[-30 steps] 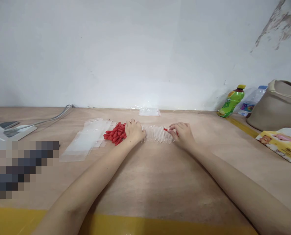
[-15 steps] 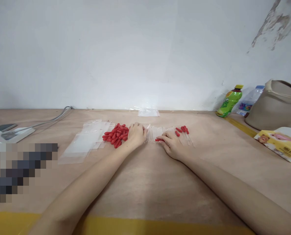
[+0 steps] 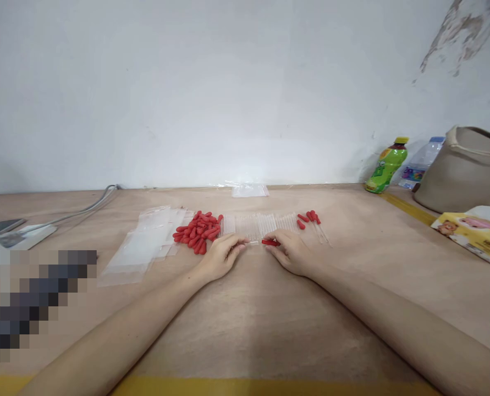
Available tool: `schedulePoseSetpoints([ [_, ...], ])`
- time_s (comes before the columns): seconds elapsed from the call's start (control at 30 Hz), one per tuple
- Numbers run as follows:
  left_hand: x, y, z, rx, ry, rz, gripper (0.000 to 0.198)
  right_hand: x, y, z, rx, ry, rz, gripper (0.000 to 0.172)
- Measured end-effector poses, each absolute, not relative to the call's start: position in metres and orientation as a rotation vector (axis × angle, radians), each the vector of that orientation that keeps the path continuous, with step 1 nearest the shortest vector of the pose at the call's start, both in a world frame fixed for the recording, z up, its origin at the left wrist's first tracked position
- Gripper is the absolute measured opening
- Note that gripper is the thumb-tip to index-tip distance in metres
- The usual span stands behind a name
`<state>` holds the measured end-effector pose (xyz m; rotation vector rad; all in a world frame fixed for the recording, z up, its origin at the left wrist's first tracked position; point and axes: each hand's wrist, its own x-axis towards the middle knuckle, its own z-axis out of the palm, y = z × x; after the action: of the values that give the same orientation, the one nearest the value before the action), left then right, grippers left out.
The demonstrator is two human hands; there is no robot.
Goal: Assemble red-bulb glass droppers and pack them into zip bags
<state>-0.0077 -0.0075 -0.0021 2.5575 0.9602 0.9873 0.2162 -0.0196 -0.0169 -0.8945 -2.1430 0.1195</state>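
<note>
My right hand (image 3: 291,252) pinches a red rubber bulb (image 3: 269,242) at the near edge of a row of clear glass tubes (image 3: 261,224) lying on the table. My left hand (image 3: 222,254) pinches the end of one clear tube (image 3: 251,242), which points toward the bulb. The two hands almost meet. A heap of red bulbs (image 3: 197,231) lies just left of the tubes. A few tubes fitted with red bulbs (image 3: 310,220) lie to the right of the row.
Clear plastic bags (image 3: 146,242) are spread at the left, and another bag (image 3: 249,190) lies by the wall. A green bottle (image 3: 387,165), a clear bottle (image 3: 422,160), a beige bag (image 3: 467,170) and a yellow packet (image 3: 475,236) stand at the right. A cable (image 3: 83,209) runs at the left.
Both hands have drawn back toward me from the tube row. The left hand left the bulb heap and now holds a tube. The right hand brought a red bulb to the centre.
</note>
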Motion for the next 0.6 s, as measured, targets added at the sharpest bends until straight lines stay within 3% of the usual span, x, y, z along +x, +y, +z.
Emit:
schedulePoseSetpoints([
  [0.27, -0.007, -0.01, -0.001, 2.56, 0.904, 0.97, 0.021, 0.214, -0.024, -0.013, -0.837, -2.197, 0.091, 0.021],
  [0.6, -0.006, -0.01, -0.002, 2.567, 0.819, 0.96, 0.022, 0.21, -0.034, 0.003, -0.885, -2.23, 0.039, 0.017],
])
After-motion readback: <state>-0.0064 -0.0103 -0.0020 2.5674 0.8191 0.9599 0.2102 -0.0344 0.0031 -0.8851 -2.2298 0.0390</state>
